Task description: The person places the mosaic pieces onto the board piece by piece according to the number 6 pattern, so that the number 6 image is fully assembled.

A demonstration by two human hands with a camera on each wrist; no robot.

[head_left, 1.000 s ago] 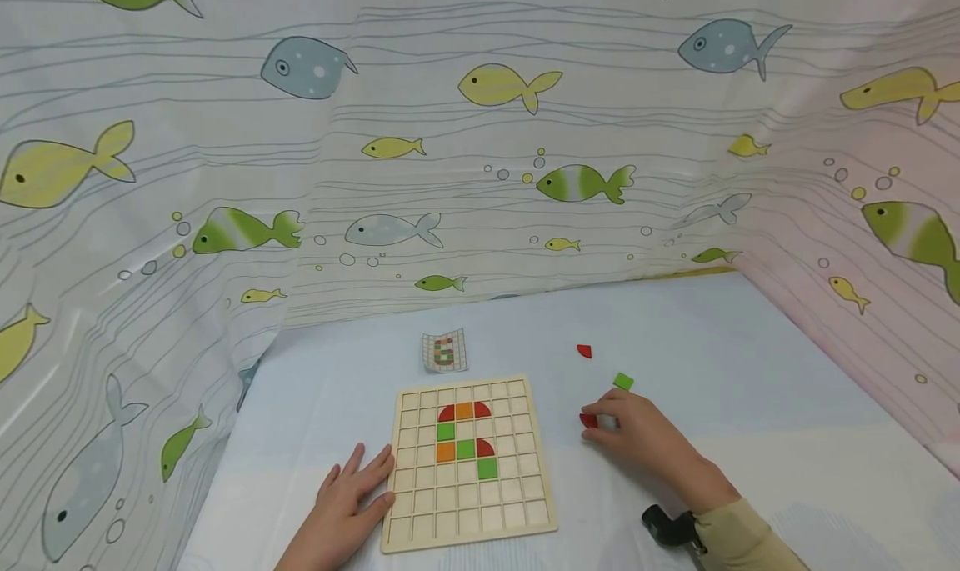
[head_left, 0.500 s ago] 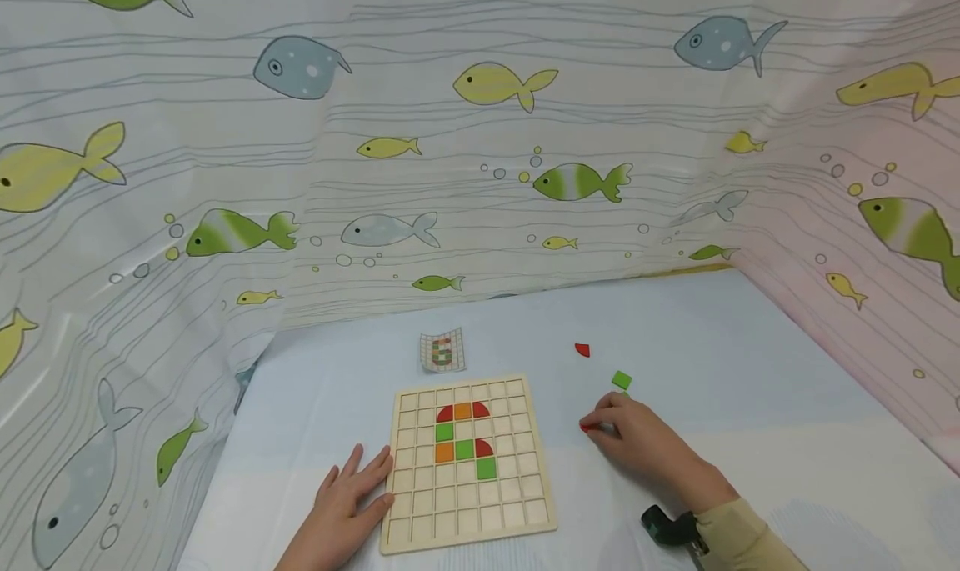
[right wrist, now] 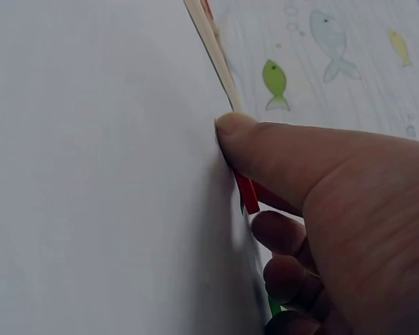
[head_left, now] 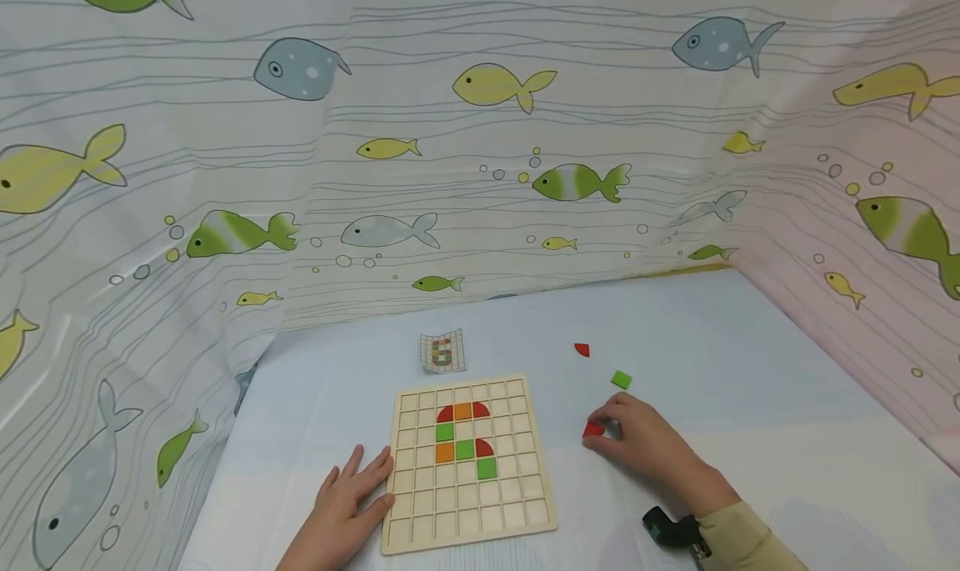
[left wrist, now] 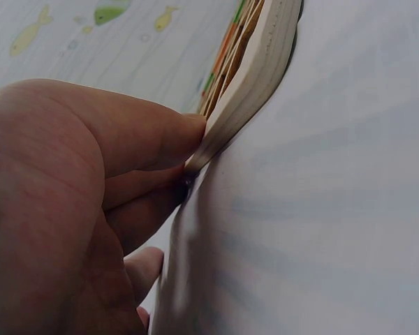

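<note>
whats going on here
A person's left hand rests against the left edge of a wooden grid board, while their right hand pinches a red piece to the board's right. Eight coloured pieces sit in the board. A loose red quarter-round and a green square lie beyond the right hand; a small patterned card lies behind the board.

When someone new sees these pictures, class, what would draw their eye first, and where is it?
Probably the fish-printed sheeting, which fills the upper part of the head view with yellow, green and grey-blue fish. Next might come the pale gridded board below it, with red, orange and green tiles set in some squares. To its right, the right hand holds a red piece.
</note>
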